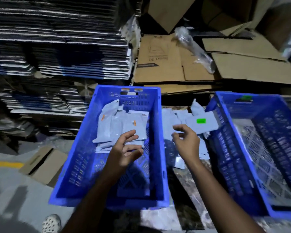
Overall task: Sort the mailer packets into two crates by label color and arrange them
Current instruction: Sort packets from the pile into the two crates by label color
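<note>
The left blue crate (155, 148) has orange stickers on its far wall and holds several grey mailer packets (124, 125) with orange labels. The right blue crate (223, 145) carries a green sticker on its far wall. Between the crates lies a pile of loose packets (169, 118). My left hand (124, 149) hovers over the left crate, fingers loosely spread, holding nothing. My right hand (186, 142) pinches the near end of a green-label packet (207, 122), whose far end lies against the right crate's rim.
Tall stacks of flattened dark cartons (57, 47) stand behind on the left. Brown cardboard sheets (175, 64) and a crumpled clear plastic wrap (191, 46) lie behind the crates. A small cardboard box (44, 163) sits on the floor left of the left crate, and my shoe (51, 223) shows at the bottom.
</note>
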`<action>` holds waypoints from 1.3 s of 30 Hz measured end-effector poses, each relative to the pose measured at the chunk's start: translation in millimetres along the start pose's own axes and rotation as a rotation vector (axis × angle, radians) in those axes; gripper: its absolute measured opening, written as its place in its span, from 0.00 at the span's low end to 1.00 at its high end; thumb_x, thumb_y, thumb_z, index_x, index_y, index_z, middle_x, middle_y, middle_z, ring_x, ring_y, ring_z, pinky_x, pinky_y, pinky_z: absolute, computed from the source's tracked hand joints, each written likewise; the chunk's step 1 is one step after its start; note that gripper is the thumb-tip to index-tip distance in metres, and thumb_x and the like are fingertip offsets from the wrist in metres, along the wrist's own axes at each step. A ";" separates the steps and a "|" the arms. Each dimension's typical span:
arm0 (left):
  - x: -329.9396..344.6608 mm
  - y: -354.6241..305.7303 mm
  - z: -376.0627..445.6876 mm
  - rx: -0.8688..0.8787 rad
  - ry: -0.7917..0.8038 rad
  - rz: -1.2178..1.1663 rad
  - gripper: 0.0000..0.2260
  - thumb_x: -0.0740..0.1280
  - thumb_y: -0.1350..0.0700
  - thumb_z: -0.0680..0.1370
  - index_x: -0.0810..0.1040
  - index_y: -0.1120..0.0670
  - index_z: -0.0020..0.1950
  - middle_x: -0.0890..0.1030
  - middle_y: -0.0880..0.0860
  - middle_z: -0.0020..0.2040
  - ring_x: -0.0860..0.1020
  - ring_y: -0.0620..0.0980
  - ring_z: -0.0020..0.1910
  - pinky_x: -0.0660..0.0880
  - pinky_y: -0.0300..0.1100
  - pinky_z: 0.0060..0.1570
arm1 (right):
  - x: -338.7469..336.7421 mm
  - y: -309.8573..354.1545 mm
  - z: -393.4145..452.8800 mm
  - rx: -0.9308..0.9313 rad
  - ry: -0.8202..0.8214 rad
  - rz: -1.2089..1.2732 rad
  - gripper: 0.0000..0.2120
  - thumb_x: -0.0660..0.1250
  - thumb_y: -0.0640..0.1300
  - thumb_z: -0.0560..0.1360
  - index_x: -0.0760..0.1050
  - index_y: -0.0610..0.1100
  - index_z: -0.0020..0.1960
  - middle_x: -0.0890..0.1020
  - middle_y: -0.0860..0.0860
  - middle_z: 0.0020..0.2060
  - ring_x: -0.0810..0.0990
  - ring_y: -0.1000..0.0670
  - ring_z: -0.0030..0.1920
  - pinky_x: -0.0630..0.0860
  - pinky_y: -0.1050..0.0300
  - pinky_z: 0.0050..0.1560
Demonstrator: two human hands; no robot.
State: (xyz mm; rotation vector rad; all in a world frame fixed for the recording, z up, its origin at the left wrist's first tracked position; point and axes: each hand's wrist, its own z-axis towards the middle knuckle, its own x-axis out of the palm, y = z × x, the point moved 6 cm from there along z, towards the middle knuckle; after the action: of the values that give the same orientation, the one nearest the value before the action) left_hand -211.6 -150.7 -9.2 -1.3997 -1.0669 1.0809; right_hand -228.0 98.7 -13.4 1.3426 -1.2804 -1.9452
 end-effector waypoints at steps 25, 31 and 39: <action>96.3 -10.8 -14.0 -0.103 0.115 0.107 0.25 0.72 0.47 0.70 0.73 0.44 0.67 0.76 0.45 0.67 0.73 0.34 0.65 0.76 0.45 0.62 | 11.7 -133.8 17.4 0.454 0.244 -0.082 0.03 0.72 0.41 0.72 0.81 0.46 0.45 0.80 0.51 0.40 0.81 0.47 0.48 0.73 0.61 0.47; 101.6 -17.2 -9.2 -0.112 0.134 0.080 0.27 0.71 0.45 0.68 0.74 0.44 0.67 0.77 0.44 0.66 0.75 0.39 0.64 0.76 0.37 0.57 | -36.6 -96.1 -10.0 0.498 0.382 0.452 0.15 0.62 0.30 0.78 0.82 0.45 0.41 0.84 0.46 0.35 0.82 0.50 0.34 0.77 0.59 0.32; 135.3 -42.9 -3.0 -0.074 0.101 -0.123 0.21 0.69 0.57 0.78 0.69 0.50 0.70 0.78 0.53 0.65 0.78 0.46 0.62 0.77 0.39 0.57 | -129.7 -41.6 -47.4 0.256 0.498 0.711 0.11 0.63 0.36 0.80 0.81 0.40 0.59 0.84 0.41 0.55 0.84 0.45 0.53 0.80 0.55 0.49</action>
State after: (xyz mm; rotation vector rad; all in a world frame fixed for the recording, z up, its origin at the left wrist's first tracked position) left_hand -183.6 -15.6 24.5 -1.4129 -1.1135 0.8813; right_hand -124.8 197.2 7.7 1.1528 -1.4968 -0.9263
